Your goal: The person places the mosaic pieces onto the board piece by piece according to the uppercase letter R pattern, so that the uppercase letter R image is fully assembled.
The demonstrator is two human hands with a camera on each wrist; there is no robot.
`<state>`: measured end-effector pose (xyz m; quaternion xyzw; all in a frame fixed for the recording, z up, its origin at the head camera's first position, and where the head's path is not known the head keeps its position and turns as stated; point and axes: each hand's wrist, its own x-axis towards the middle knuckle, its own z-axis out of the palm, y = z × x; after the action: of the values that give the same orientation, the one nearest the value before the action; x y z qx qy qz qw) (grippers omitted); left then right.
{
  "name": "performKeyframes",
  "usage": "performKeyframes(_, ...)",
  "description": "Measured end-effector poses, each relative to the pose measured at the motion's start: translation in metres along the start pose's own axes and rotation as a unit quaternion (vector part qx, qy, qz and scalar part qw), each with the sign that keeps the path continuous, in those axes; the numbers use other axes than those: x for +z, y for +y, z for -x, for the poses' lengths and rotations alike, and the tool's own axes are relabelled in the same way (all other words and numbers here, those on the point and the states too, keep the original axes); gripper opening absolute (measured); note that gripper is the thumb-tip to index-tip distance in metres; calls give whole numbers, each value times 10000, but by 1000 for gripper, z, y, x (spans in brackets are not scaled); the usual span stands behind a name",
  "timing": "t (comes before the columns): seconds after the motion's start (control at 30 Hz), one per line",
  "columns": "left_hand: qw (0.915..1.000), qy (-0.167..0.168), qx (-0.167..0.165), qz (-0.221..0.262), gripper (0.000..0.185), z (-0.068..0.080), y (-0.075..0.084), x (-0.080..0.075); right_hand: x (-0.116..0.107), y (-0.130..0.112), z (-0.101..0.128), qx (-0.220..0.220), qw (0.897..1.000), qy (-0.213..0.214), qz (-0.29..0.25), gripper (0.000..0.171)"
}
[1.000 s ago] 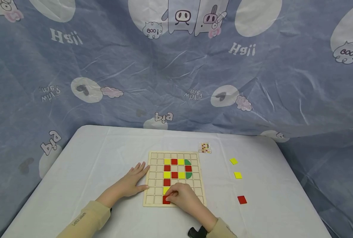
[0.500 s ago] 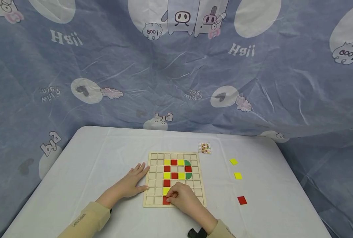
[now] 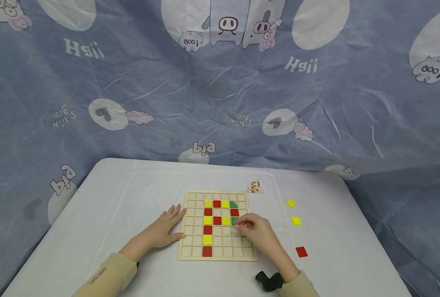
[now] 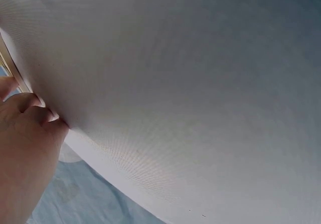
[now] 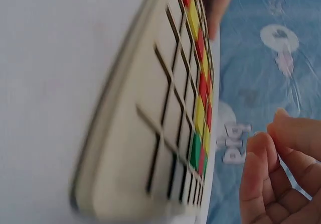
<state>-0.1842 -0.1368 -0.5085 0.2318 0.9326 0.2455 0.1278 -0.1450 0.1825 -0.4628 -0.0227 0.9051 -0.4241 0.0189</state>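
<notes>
Right hand: fingers loosely curled, empty, tips beside lower green piece on board. Left hand: fingers flat, spread, touching board's left edge. Loose squares right of fingers on tabletop: two yellow, one red.

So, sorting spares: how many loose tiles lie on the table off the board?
3, right of the wooden board: a yellow tile farthest back, another yellow tile below it, a red tile nearest. None seems hidden.
</notes>
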Motion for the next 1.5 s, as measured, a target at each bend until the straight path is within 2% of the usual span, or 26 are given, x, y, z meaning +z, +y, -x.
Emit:
performKeyframes(0.3, 10000, -18, -39, -12, 83, 2, 2, -1, -56, 40, -12, 665, 9951, 692, 229, 12)
performKeyframes(0.47, 10000, 0, -26, -12, 83, 2, 3, -2, -83, 68, -14, 1034, 9897, 913, 391, 21)
performKeyframes(0.67, 10000, -12, -18, -18, 82, 0, 2, 1, -104, 99, -12, 1455, 9830, 923, 632, 38)
performKeyframes(0.8, 10000, -6, -23, -34, 82, 0, 1, 2, -111, 113, -12, 1736, 9782, 865, 739, 46)
performKeyframes(1.0, 10000, -8, -19, 18, 83, 1, 2, -1, -113, 126, -17, 1920, 9735, 727, 1006, 47)
performKeyframes(1.5, 10000, -18, -18, 39, 82, 1, 3, -2, -102, 119, -18, 2202, 9659, 964, 966, 38)
